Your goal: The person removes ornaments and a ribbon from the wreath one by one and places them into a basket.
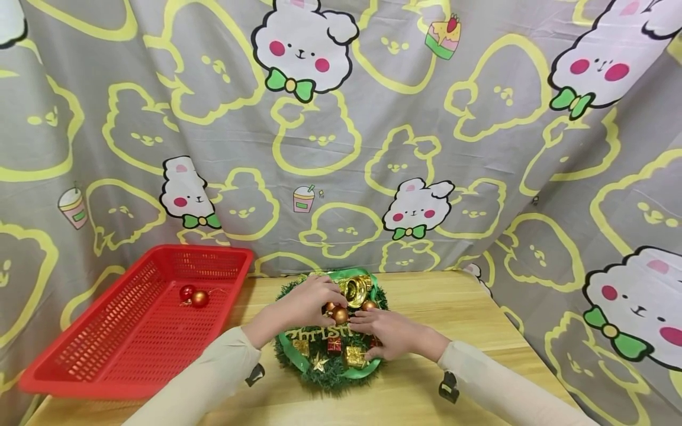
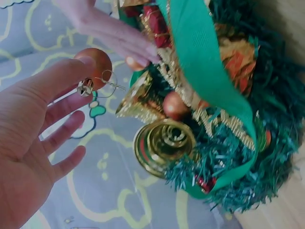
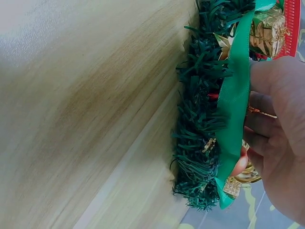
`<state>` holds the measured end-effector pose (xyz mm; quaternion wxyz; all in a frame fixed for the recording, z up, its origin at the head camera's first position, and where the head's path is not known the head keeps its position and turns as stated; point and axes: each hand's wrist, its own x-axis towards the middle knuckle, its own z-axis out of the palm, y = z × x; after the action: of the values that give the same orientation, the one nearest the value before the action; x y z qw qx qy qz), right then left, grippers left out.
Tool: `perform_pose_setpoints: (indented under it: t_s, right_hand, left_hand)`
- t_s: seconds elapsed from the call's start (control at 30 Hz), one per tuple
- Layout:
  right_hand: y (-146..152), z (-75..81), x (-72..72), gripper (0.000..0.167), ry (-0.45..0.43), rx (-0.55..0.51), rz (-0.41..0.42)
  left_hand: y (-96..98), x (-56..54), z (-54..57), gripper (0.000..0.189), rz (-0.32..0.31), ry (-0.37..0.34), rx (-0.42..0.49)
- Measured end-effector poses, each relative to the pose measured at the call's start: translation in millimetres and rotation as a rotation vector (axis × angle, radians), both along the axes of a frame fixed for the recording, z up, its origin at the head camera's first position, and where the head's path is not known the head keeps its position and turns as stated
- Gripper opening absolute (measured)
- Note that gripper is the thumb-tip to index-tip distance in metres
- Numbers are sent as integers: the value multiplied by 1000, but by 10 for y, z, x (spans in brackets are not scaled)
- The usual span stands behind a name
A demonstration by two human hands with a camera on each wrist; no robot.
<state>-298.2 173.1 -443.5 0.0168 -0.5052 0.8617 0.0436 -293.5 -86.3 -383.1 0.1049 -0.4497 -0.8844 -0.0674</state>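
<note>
A green tinsel Christmas wreath point(image 1: 333, 381) lies on the table, trimmed with green ribbon point(image 3: 236, 95), gold lettering point(image 1: 319, 335), small gift boxes point(image 1: 354, 357) and gold bells point(image 2: 164, 145). Over its upper left part, my left hand point(image 1: 311, 300) pinches a copper-coloured bauble point(image 2: 99, 67) between thumb and forefinger. A thin string loop point(image 2: 110, 85) dangles from the bauble's cap, and the other fingers are spread. My right hand point(image 1: 388, 332) rests at the wreath's right side, fingers extended across the decorations. More copper baubles point(image 2: 176, 106) sit among the bells.
On the left of the wooden table point(image 1: 442, 307) stands a red plastic basket point(image 1: 90, 387), holding a red bauble point(image 1: 187, 291) and a copper one point(image 1: 199, 299). A grey patterned curtain point(image 1: 341, 195) hangs behind the table and along its sides.
</note>
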Motion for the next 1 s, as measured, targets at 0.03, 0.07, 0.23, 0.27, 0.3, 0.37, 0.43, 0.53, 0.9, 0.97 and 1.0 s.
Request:
perform_pose_setpoints:
  t_s: [0.03,0.07,0.23,0.27,0.3,0.37,0.43,0.53,0.9,0.97,1.0]
  right_hand:
    - [-4,-3,-1,70,-3,1,-1]
    - [-8,-5,-2,70,-6,1,-3]
    - [-20,-18,-11,70,-8,-8,8]
    - [-22,-20,-12,70,-6,-8,11]
    - [-22,-21,-12,70,-5,-9,14]
    - [-25,-17,-5,70,-8,-9,15]
    - [-26,-10,7,70,-16,-9,12]
    - [-26,2,31,70,-34,-13,6]
    - [2,-21,15,70,-16,-17,13]
    - [-2,-14,6,70,-15,-10,9]
    - [-5,-8,4,71,-15,-8,9]
  left_hand:
    - [-19,1,16,35,0,15,8]
    - [-41,0,30,35,2,31,10]
    - [-151,20,135,34,7,98,44]
    - [-176,23,157,34,10,109,49]
    - [-201,30,182,35,14,114,58]
    - [-255,41,228,35,22,129,67]
    - [-311,50,269,34,28,138,77]
    - [-400,65,332,34,38,147,92]
    - [-771,80,558,33,111,259,166]
    - [-854,94,607,33,136,252,178]
    - [-896,100,629,33,147,252,184]
